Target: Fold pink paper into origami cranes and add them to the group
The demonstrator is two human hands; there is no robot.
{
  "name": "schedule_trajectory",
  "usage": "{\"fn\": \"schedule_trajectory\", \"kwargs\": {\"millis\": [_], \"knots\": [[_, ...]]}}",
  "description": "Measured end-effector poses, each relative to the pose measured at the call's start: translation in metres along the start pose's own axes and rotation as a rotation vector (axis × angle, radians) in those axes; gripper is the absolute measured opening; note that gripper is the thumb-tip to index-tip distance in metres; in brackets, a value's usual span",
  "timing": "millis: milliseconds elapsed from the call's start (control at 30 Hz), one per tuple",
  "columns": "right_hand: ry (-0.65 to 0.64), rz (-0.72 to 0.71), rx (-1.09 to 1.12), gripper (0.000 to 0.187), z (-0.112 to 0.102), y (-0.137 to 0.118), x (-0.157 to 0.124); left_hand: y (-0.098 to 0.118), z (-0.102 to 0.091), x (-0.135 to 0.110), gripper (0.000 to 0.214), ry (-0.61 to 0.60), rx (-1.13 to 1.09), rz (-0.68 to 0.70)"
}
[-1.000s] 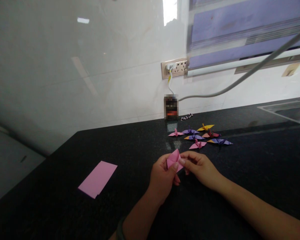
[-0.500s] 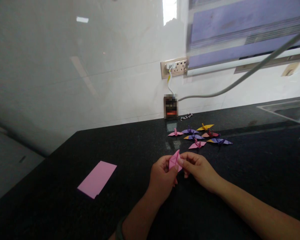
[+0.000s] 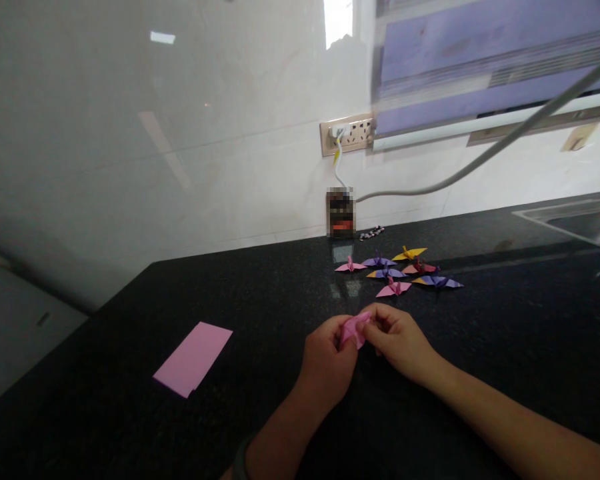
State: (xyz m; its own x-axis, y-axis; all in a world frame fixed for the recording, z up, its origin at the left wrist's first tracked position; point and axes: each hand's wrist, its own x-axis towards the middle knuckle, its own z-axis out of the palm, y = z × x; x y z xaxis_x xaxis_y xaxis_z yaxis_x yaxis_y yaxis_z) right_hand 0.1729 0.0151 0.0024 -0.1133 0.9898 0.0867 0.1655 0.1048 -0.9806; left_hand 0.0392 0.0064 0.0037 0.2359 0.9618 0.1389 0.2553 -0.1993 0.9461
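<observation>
Left hand point(image 3: 329, 360), right hand point(image 3: 403, 340): pinching one part-folded pink piece point(image 3: 353, 329). Seven paper cranes point(image 3: 387, 274), seemingly finished, are resting; flat sheet point(image 3: 193, 360) lying unshaped.

We see a dark, speckled, glossy countertop point(image 3: 250, 293). Toward its left we find pink paper point(image 3: 193, 360) lying flat and slanted. Well apart from it, right of the middle, seven folded paper birds point(image 3: 387, 274) sit close together: we count a pink bird point(image 3: 351, 265) at the left end, a purple one just beside it, a yellow bird point(image 3: 409, 253) at the back, a second pink one nearest us, and three of mixed colours among them. Behind, we spot a beaded strand point(image 3: 372, 233) beside a blurred box point(image 3: 341, 213), which seems to stand on the surface.
</observation>
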Motion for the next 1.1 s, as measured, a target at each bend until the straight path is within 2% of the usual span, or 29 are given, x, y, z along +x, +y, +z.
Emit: {"fn": "schedule_trajectory", "kwargs": {"millis": [300,367,500,567,933,1100], "knots": [[0.198,0.011,0.054,0.022,-0.010,0.003,0.005,-0.003,-0.001,0.000,0.029,0.036,-0.057,-0.036],[0.147,0.008,0.082,0.024,-0.010,0.001,0.005,-0.004,-0.003,0.001,0.028,0.060,-0.070,-0.052],[-0.091,0.008,0.090,0.025,-0.005,-0.001,0.002,-0.004,-0.004,0.002,0.025,0.083,-0.091,-0.077],[-0.155,0.005,0.083,0.023,-0.003,-0.001,0.001,-0.004,-0.003,0.002,0.024,0.080,-0.106,-0.077],[-0.138,0.020,0.176,0.023,-0.001,-0.002,0.000,0.003,-0.004,0.001,0.025,0.023,-0.128,-0.053],[-0.104,0.028,0.155,0.023,-0.003,0.001,0.001,0.007,-0.004,0.000,0.023,0.013,-0.157,-0.102]]}}
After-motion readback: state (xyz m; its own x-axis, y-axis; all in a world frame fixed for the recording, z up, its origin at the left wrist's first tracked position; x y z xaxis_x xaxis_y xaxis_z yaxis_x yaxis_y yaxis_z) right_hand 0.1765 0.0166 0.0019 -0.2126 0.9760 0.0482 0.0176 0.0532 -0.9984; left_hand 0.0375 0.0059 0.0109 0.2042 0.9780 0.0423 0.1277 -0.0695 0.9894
